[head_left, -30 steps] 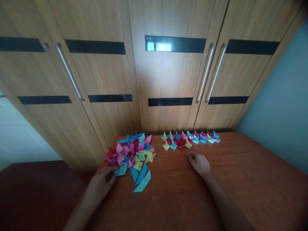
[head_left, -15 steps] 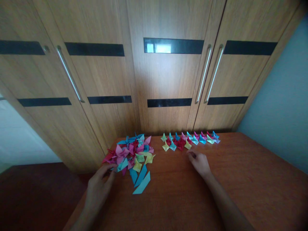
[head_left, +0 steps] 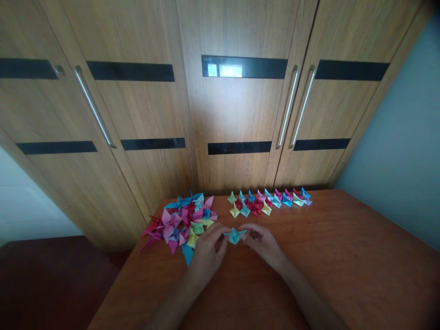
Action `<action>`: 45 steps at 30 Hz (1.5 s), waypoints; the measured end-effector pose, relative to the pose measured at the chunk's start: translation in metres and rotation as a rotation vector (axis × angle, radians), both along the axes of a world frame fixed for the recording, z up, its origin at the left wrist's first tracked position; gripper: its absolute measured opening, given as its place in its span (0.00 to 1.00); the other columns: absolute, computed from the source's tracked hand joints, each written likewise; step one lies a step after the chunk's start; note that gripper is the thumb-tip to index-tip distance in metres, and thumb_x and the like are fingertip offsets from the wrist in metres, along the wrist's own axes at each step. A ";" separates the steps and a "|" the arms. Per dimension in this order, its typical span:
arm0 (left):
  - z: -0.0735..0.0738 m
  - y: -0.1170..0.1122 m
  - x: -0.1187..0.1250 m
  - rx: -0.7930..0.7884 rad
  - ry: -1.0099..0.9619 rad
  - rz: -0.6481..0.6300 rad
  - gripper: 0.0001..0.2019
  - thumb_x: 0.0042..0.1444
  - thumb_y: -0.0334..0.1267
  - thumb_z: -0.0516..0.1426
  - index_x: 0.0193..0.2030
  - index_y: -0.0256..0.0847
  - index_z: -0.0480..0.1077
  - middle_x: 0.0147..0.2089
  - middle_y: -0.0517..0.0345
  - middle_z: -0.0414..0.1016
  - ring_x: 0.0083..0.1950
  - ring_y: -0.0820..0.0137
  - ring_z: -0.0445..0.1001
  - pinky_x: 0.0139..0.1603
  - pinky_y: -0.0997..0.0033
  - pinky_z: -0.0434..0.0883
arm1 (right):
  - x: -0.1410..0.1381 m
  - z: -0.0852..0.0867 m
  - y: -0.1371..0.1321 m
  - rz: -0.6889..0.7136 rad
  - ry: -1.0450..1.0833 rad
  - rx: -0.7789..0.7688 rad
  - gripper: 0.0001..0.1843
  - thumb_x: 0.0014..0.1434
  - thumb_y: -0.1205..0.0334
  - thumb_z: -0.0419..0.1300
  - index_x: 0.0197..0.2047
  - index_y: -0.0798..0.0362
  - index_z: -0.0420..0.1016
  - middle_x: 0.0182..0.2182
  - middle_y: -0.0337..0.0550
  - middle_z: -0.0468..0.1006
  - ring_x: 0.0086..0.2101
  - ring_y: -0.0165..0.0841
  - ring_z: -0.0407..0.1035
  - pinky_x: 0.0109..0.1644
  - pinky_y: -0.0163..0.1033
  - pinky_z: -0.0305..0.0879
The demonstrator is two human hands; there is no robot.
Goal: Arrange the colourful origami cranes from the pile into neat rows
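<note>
Between my two hands, above the table, is a teal origami piece (head_left: 234, 236) with a pointed top and two side tips. My left hand (head_left: 207, 250) pinches its left tip. The right tip is in the fingers of my right hand (head_left: 265, 244). Left of my hands lies a heap of folded paper pieces (head_left: 172, 220) in pink, red, blue, yellow and green. A blue paper piece (head_left: 187, 253) pokes out beside my left hand, which hides part of the heap's near side.
Behind my right hand, small origami pieces (head_left: 255, 208) stand in rows along the back of the brown wooden table (head_left: 330, 256). A wooden wardrobe (head_left: 237, 114) with metal handles rises directly behind. A pale wall (head_left: 395, 169) bounds the right side.
My left hand has moved right from the heap, bringing the teal origami piece. My right hand has come left and nearer from the rows and now grips its other side.
</note>
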State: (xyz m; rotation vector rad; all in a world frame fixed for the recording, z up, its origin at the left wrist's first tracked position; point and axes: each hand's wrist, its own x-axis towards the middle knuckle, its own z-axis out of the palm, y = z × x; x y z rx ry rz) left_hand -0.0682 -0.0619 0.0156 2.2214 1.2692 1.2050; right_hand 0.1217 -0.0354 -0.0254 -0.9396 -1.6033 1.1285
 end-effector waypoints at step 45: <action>-0.044 -0.028 0.024 -0.385 0.021 -0.134 0.11 0.55 0.33 0.51 0.38 0.44 0.74 0.32 0.60 0.78 0.30 0.73 0.73 0.32 0.76 0.66 | 0.102 -0.027 0.066 -0.853 -1.132 -0.254 0.24 0.60 0.52 0.47 0.57 0.48 0.65 0.39 0.54 0.77 0.40 0.47 0.72 0.41 0.47 0.65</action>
